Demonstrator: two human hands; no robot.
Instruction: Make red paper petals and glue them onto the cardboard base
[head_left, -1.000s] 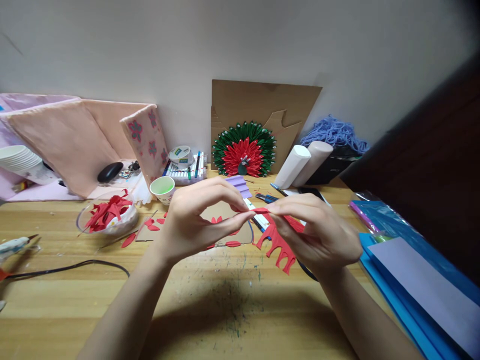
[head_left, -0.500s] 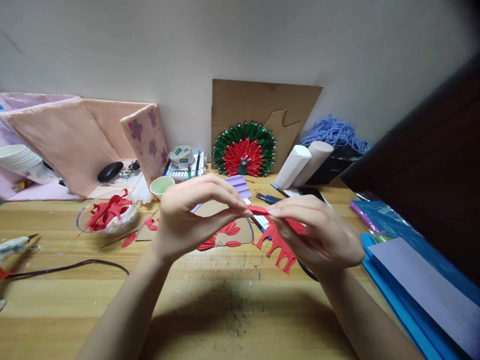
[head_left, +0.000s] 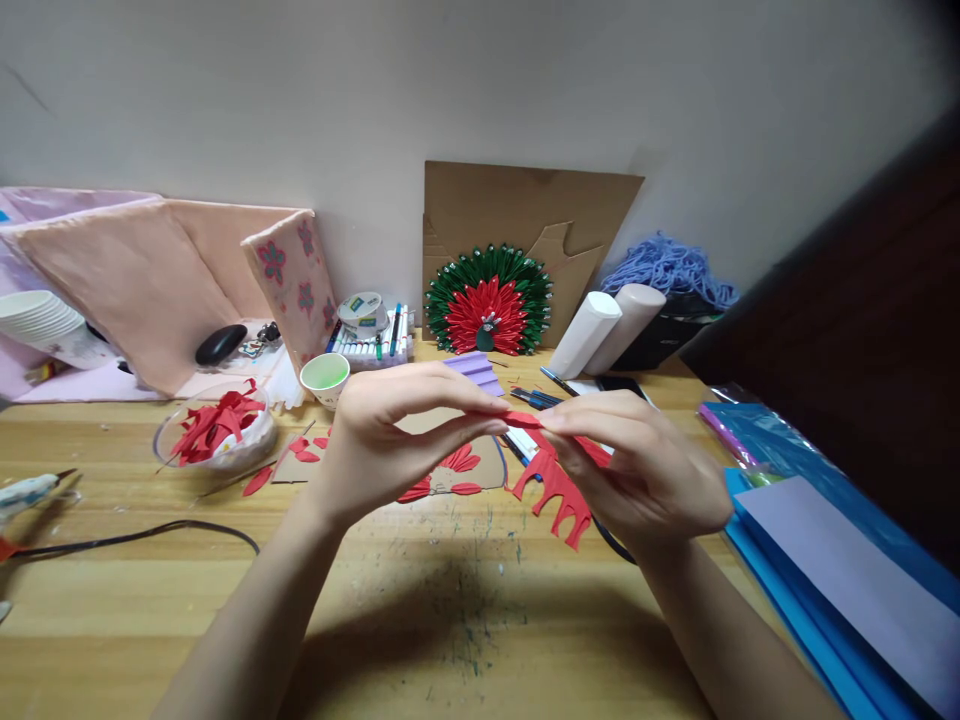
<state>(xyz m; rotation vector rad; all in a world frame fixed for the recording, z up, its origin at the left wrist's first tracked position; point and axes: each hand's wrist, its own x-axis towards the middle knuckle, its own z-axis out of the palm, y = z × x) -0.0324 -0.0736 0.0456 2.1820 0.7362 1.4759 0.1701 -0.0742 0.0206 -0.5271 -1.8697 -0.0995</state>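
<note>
Between my two hands, above the middle of the table, is a small red paper petal (head_left: 523,420). My left hand (head_left: 401,430) pinches one end of it between thumb and fingertips. The other end is pinched by my right hand (head_left: 637,455). Beyond and below my hands lies a cardboard piece (head_left: 491,465) with red petals (head_left: 459,460) arranged on it, partly hidden by my left hand. A red paper sheet with a cut-out edge (head_left: 555,495) lies under my right hand. Loose red petals (head_left: 259,481) lie left of my left hand.
A clear bowl of red scraps (head_left: 217,430) and a paper cup with green inside (head_left: 325,378) stand left. A glue gun (head_left: 30,492) lies far left with a black cord (head_left: 150,530). A green and red peacock craft (head_left: 489,305) stands behind; blue sheets (head_left: 772,560) lie right.
My left hand has shifted slightly right and down, covering more of the cardboard piece. Both hands still pinch the red petal.
</note>
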